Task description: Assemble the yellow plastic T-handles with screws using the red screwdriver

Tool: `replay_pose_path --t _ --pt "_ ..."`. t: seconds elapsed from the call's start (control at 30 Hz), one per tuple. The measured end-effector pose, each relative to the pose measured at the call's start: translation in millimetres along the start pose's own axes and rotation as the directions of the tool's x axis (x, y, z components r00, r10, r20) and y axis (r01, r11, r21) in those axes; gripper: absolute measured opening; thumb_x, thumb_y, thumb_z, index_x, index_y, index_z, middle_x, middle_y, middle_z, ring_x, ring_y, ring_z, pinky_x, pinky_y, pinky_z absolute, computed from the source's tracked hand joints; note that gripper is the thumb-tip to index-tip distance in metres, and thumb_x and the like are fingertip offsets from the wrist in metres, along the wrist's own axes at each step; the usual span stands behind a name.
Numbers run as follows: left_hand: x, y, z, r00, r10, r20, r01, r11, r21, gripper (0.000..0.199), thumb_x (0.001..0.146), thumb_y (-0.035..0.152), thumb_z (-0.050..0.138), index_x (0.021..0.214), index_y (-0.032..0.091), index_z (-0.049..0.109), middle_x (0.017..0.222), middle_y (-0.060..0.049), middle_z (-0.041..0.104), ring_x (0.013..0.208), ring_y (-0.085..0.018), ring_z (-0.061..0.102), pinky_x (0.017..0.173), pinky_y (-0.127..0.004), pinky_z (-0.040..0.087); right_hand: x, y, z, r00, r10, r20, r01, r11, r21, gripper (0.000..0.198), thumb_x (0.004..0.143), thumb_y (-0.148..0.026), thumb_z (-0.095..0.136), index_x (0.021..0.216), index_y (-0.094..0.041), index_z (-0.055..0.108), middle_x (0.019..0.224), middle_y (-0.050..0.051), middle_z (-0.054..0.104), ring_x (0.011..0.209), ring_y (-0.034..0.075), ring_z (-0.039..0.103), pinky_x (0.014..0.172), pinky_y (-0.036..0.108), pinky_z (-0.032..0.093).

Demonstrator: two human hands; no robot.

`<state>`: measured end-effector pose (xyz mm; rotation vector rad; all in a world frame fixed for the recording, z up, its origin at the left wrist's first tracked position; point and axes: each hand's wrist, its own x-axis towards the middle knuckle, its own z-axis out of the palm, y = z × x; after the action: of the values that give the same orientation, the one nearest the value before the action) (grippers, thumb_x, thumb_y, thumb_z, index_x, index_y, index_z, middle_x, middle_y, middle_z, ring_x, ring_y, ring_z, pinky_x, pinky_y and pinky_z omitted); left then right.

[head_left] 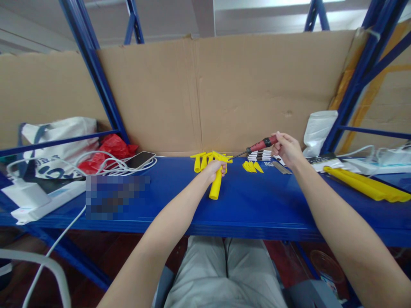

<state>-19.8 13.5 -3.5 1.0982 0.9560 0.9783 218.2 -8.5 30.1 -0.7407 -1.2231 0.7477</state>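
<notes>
My left hand (215,170) is closed around a yellow T-shaped tool (215,190) with a thick round handle pointing down toward me. Between the thumb and fingers of my right hand (287,147) is the butt of a screwdriver (258,145) with a dark red and black grip. Its thin shaft slants left, the tip at the head of the yellow tool; whether it sits on a screw is too small to tell. Just behind my left hand lie several similar yellow T-shaped tools (197,164). Small pointed yellow pieces (252,167) rest below the screwdriver.
Flat grey metal strips (282,167), tiny light parts (268,164) and a stack of white-and-dark packets (259,155) lie near my right hand. Long yellow tubes (366,186) are at the right. A phone (140,160), white cables and a power strip (54,201) occupy the left. Cardboard (154,94) stands behind.
</notes>
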Motion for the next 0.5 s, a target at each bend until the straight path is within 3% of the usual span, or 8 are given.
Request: replay_pose_path --t 0.2,0.5 --pt "-1.1 1.3 1.3 1.000 -0.002 -0.004 0.002 1.000 0.024 0.019 0.080 0.004 0.040 0.066 0.016 0.042 0.041 0.006 0.039 0.030 -0.004 0.031 0.034 -0.016 0.024 -3.2 -8.3 2.8 0.998 0.047 0.044 -0.049 0.998 0.044 0.026 0.066 -0.042 0.067 0.077 -0.021 0.057 0.052 -0.005 0.049 0.042 0.007 0.046 0.037 0.020 0.037" --pt "-0.7 0.7 1.3 1.000 0.007 -0.006 -0.006 0.999 0.036 0.019 0.079 0.003 0.042 0.065 0.017 0.041 0.041 0.006 0.039 0.029 -0.004 0.031 0.034 -0.016 0.025 1.8 -0.7 -0.5 0.999 0.009 -0.035 -0.008 1.000 0.015 0.035 0.059 -0.047 0.071 0.065 -0.021 0.048 0.051 -0.006 0.046 0.041 0.006 0.044 0.036 0.019 0.036"
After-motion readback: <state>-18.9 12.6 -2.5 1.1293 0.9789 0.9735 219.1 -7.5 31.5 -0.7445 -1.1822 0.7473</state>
